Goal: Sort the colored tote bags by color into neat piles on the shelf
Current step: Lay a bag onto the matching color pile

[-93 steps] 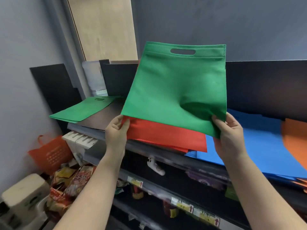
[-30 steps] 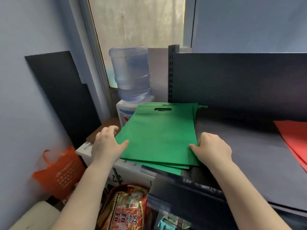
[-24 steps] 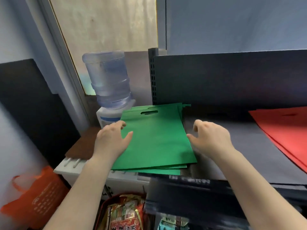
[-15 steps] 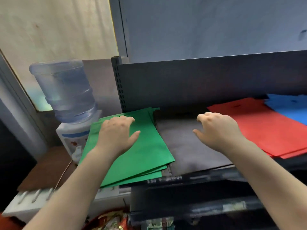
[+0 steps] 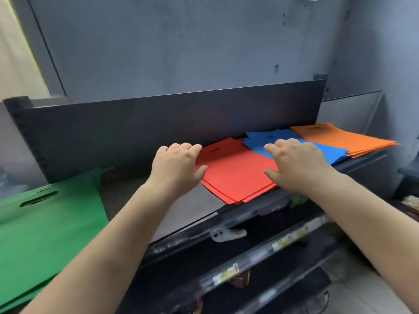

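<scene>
A pile of red tote bags point(image 5: 233, 171) lies flat in the middle of the dark shelf point(image 5: 181, 207). Blue tote bags point(image 5: 326, 150) overlap its far right corner, and an orange pile point(image 5: 340, 139) sits further right. A green pile point(image 5: 45, 227) lies at the left end. My left hand point(image 5: 175, 165) hovers at the red pile's left edge, fingers loosely bent, holding nothing. My right hand point(image 5: 297, 164) is spread over the red pile's right side and the blue bags; whether it touches them I cannot tell.
The shelf's dark back panel point(image 5: 158, 123) rises behind the bags, with a grey wall above. Lower shelves point(image 5: 260, 264) with price labels and goods run below. A white hook-like piece point(image 5: 226, 233) hangs under the shelf's front edge.
My view swung right from the green pile. Both hands left the green bags and moved right to the red pile, the right hand reaching over the blue bags.
</scene>
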Available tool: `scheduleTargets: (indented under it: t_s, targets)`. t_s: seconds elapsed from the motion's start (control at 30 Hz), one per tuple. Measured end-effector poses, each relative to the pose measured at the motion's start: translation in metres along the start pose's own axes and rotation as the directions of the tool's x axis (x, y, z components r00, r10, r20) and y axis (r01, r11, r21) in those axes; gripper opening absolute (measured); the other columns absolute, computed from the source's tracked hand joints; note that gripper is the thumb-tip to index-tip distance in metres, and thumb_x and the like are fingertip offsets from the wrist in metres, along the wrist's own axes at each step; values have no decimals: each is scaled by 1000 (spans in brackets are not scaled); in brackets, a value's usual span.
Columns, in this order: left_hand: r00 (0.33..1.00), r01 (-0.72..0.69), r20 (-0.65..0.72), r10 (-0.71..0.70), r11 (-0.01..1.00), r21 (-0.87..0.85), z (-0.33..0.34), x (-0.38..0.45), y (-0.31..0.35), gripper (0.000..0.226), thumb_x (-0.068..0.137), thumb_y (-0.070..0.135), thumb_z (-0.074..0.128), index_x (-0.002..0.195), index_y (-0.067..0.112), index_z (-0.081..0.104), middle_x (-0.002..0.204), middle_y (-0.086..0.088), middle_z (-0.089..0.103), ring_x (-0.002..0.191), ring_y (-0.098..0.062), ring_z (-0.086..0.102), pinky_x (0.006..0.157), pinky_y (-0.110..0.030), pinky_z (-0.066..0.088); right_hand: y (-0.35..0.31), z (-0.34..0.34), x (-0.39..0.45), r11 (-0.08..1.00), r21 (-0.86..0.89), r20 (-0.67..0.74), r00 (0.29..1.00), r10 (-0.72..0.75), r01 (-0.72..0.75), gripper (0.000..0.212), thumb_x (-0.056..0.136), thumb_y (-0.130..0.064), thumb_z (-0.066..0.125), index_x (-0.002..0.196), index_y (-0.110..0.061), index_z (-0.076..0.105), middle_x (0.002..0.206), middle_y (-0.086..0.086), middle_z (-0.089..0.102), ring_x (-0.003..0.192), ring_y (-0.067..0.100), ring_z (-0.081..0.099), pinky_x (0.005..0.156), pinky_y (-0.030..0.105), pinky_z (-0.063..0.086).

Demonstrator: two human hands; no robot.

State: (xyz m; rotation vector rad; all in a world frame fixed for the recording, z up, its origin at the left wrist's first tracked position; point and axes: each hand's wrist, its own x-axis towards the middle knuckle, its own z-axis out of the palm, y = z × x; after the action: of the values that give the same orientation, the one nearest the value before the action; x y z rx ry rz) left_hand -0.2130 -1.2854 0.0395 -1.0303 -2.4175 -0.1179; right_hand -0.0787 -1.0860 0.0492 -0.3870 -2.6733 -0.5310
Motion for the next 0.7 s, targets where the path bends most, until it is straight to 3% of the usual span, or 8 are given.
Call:
scheduleTargets:
  t_s: [0.33,0.7]
  targets:
    - [987,-155,-59,149,982,-106,30,99,212,51,92,49,46,136,22,42,130,3,54,119,-21,48,92,-34,33,208,32,-68,972,-106,55,975,217,-211,48,91,-50,46,129,-21,47,128,0,53,118,23,49,88,37,41]
    - [910,-414,-126,395,870,-267,76,225,412,51,92,48,47,136,23,43,136,2,52,124,-23,46,97,-36,33,392,88,-100,845,-254,167,840,517,-470,53,93,-52,44,135,-20,42,135,2,47,125,25,43,96,39,37]
